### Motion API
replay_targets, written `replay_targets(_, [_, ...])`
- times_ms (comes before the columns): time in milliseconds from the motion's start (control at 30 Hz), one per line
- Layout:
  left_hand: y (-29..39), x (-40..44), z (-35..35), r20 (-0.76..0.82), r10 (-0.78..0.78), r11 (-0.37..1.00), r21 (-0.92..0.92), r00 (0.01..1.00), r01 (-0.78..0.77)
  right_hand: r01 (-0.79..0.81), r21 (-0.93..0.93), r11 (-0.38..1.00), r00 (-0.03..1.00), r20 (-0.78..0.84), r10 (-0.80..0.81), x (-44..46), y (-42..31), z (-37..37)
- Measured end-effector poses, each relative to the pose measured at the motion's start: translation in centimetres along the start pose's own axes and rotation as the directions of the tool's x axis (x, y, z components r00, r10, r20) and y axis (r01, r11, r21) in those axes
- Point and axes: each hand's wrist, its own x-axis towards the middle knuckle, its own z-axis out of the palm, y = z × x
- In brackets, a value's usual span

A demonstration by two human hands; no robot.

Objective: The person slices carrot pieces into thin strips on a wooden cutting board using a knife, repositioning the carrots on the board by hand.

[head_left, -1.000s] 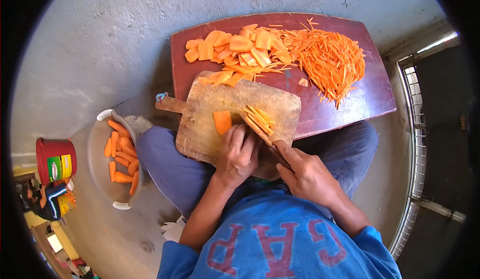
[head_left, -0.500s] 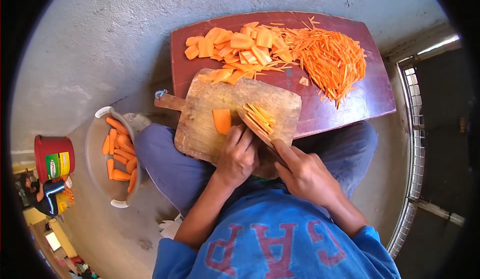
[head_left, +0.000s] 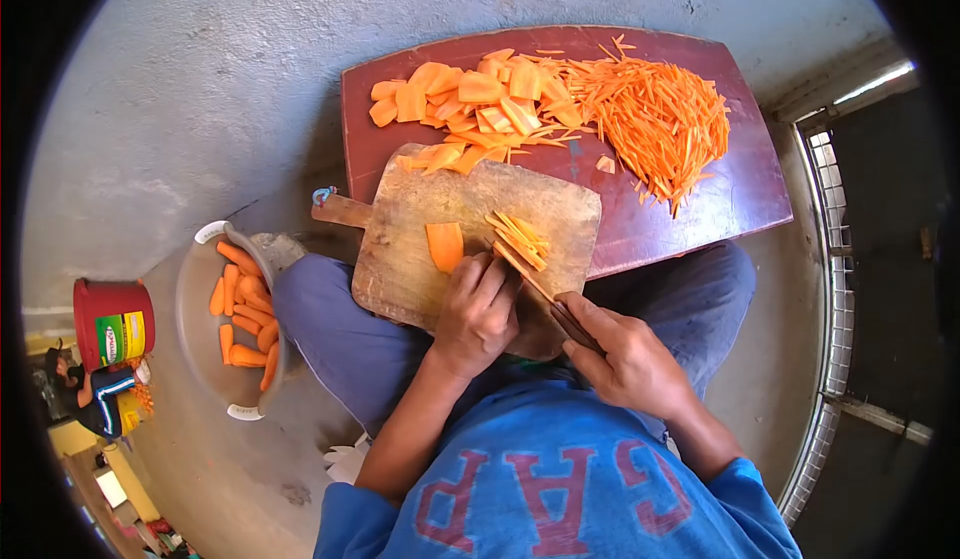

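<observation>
My right hand (head_left: 632, 357) grips the dark handle of a knife (head_left: 578, 325), its blade angled up and left over the wooden cutting board (head_left: 395, 259). Beside the blade, my left hand (head_left: 478, 311) has its fingers curled down onto the board, pressing on a carrot slice mostly hidden beneath them. Thin carrot strips (head_left: 520, 239) lie just past the blade. Left of them rests a single flat carrot piece (head_left: 445, 247). The board lies across my lap, with its upper edge on the red table (head_left: 680, 237).
Carrot slices (head_left: 480, 87) and a mound of shredded carrot (head_left: 665, 134) cover the table's far part. A grey basin (head_left: 192, 334) of whole carrots stands on the floor at left. Beyond it are a red bucket (head_left: 85, 324) and another person (head_left: 100, 399). A barred door (head_left: 835, 289) is at right.
The knife and my right hand have shifted slightly right and down, away from the strips. My left hand has stayed nearly in place. The view has shifted slightly.
</observation>
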Motion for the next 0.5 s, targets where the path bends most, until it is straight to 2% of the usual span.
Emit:
replay_targets(167, [-0.1, 0.0, 0.2, 0.006, 0.026, 0.999, 0.019, 1.000, -0.026, 0.002, -0.049, 0.999, 1.000, 0.013, -0.001, 0.1, -0.6, -0.5])
replay_targets(267, [0.1, -0.2, 0.0, 0.038, -0.005, 1.000, 0.000, 0.999, 0.005, 0.113, -0.132, 0.985, 0.993, -0.002, -0.114, 3.0, 1.2, 1.3])
replay_targets(367, [-0.1, -0.2, 0.1, 0.041, -0.025, 1.000, -0.014, 0.999, 0.025, 0.128, -0.110, 0.986, 0.992, 0.007, -0.128, 4.1, 0.9, 1.5])
replay_targets(500, [-0.4, -0.2, 0.6, -0.047, -0.003, 0.999, -0.041, 0.999, 0.001, 0.027, -0.093, 0.995, 1.000, 0.001, -0.027, 1.1, -0.8, 0.2])
